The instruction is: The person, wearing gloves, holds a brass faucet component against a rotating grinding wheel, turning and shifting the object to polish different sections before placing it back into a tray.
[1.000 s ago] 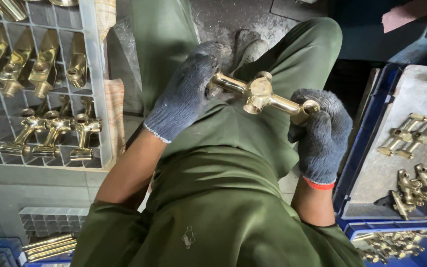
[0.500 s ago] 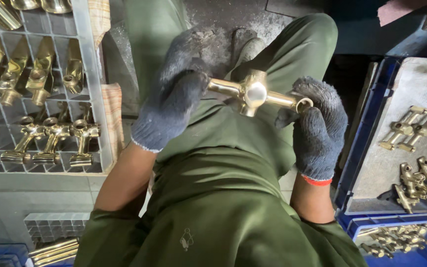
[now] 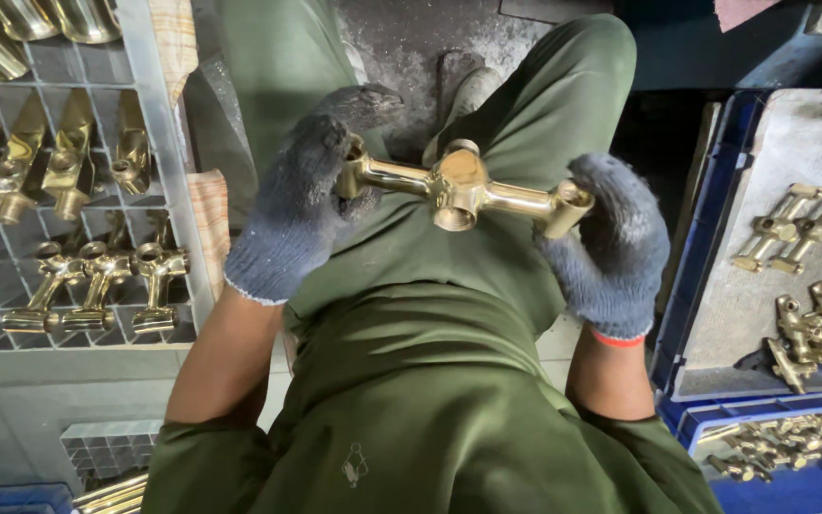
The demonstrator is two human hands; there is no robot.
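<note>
Grey floor shows at upper centre. At left, a gridded rack [image 3: 159,190] keeps brass parts [image 3: 97,290] sorted. Centre frame, the left hand [image 3: 302,205] and right hand [image 3: 611,243] each grip an end of a brass fitting [image 3: 459,186], steadying it above the lap. A blue crate [image 3: 687,286] stands right.

Brass fitting's [image 3: 459,188] ends inside gloves

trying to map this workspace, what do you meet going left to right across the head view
grid tray of brass fittings → left hand in a grey glove → brass tap body held over the lap → right hand in a grey glove → blue crate with a grey board of brass fittings
</note>
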